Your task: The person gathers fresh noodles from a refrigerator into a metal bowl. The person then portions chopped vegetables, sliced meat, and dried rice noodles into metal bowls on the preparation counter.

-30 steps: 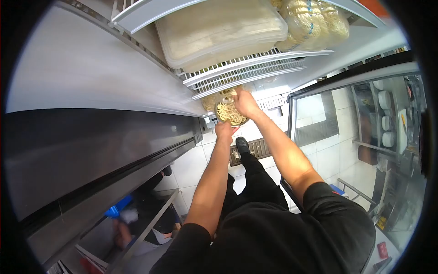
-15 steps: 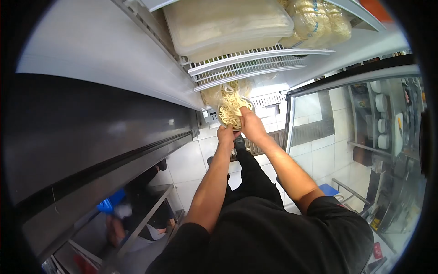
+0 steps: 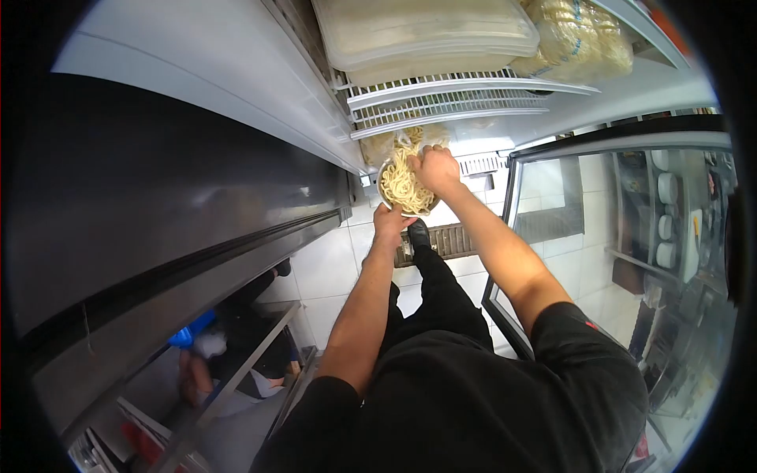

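A round bowl [image 3: 433, 211] with pale thick noodles [image 3: 404, 188] in it is at the foot of the open fridge. My left hand [image 3: 391, 223] grips the bowl's near rim. Closed fingers of my right hand [image 3: 435, 168] hold noodles over the bowl's right side. Behind the bowl, more noodles lie in a clear plastic bag [image 3: 378, 148] under the lowest wire shelf.
Wire shelves [image 3: 449, 102] hold a lidded plastic container [image 3: 430, 35] and bagged noodles [image 3: 576, 43] above my hands. A glass door [image 3: 552, 197] stands open at right. At lower left, a person [image 3: 236, 347] is beside a metal frame.
My right hand has lifted from among the noodles to the bowl's far right side, with strands in its fingers. My left hand stays on the rim. The view has shifted slightly.
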The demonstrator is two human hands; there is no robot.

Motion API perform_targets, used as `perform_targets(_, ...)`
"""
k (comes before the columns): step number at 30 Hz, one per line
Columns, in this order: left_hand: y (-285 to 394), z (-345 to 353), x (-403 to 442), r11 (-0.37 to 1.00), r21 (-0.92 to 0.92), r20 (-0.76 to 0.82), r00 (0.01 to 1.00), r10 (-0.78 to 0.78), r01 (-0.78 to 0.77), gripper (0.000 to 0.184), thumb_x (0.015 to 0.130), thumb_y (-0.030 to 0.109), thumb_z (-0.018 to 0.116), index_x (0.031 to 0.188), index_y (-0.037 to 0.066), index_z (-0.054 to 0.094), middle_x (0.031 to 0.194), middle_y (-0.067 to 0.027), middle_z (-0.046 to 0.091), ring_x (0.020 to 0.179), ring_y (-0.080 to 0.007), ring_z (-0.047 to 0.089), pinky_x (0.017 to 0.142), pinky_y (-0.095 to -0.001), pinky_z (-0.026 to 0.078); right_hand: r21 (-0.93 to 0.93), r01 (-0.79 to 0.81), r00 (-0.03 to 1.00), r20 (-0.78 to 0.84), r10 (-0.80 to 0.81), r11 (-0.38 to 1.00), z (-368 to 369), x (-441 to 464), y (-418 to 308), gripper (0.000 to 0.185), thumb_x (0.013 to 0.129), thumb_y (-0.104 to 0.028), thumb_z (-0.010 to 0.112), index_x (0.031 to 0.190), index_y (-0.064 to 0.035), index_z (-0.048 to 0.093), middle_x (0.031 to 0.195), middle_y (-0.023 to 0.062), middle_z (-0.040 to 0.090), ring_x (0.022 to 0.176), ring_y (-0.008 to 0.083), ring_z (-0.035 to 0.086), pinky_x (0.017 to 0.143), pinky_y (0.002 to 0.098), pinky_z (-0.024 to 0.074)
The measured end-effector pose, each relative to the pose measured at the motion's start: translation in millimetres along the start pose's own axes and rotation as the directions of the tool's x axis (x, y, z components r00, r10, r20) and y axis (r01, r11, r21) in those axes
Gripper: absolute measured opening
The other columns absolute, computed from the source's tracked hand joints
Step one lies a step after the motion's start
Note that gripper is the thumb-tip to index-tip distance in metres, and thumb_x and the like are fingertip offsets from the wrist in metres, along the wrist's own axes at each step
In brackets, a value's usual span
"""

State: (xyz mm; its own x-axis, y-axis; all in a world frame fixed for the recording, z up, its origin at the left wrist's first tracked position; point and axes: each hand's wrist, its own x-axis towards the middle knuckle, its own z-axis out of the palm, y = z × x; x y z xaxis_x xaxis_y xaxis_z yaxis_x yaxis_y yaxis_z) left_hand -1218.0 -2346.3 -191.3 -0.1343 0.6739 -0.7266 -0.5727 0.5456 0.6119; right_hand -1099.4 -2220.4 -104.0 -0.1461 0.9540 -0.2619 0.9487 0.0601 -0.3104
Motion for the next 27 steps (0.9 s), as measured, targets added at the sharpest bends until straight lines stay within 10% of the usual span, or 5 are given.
perform_targets(6, 6, 8, 4, 1.000, 0.027, -0.012, 1.000, -0.010, 0.011, 0.023, 0.097, 0.002, 0.054, 0.121, 0.000, 0.054, 0.114, -0.0167, 0.067, 0.092, -0.0311, 0.073, 0.077, -0.0413, 0.065, -0.212, -0.080, 0.946, 0.292, 0.141, 0.974, 20, 57, -23, 0.074, 0.091, -0.060, 0.055, 0.129, 0.0035, 0.063, 0.137, 0.0233, 0.058, 0.133, 0.0431, 0.048, 0.110, 0.0556, 0.0340)
perform_targets(9, 15, 12, -2, 0.999, 0.038, -0.027, 0.999, 0.021, -0.020, 0.021, 0.097, 0.002, 0.054, 0.118, 0.000, 0.055, 0.113, -0.0165, 0.067, 0.092, -0.0303, 0.073, 0.076, -0.0407, 0.066, -0.429, 0.000, 0.995, 0.091, 0.044, 0.903, 44, 57, -22, 0.074, 0.094, -0.061, 0.050, 0.129, 0.0033, 0.062, 0.138, 0.0268, 0.056, 0.134, 0.0422, 0.048, 0.109, 0.0542, 0.0367)
perform_targets(15, 34, 17, -2, 0.987, 0.161, -0.005, 1.000, 0.002, -0.001, 0.023, 0.098, 0.003, 0.054, 0.120, 0.000, 0.053, 0.114, -0.0155, 0.065, 0.091, -0.0292, 0.072, 0.075, -0.0394, 0.066, -0.015, -0.120, 0.895, 0.431, 0.114, 0.993, 0, 72, -33, 0.071, 0.099, -0.050, 0.043, 0.141, 0.0063, 0.049, 0.147, 0.0258, 0.049, 0.139, 0.0449, 0.043, 0.107, 0.0721, 0.0301)
perform_targets(27, 28, 51, -2, 0.987, 0.160, -0.061, 0.998, 0.019, -0.009, 0.019, 0.098, 0.005, 0.054, 0.115, -0.002, 0.058, 0.109, -0.0155, 0.069, 0.086, -0.0256, 0.073, 0.065, -0.0350, 0.065, -0.196, 0.131, 0.923, 0.382, -0.047, 0.972, 17, 93, -15, 0.041, 0.088, -0.019, 0.058, 0.124, 0.0018, 0.062, 0.129, 0.0209, 0.065, 0.120, 0.0358, 0.063, 0.097, 0.0490, 0.0502)
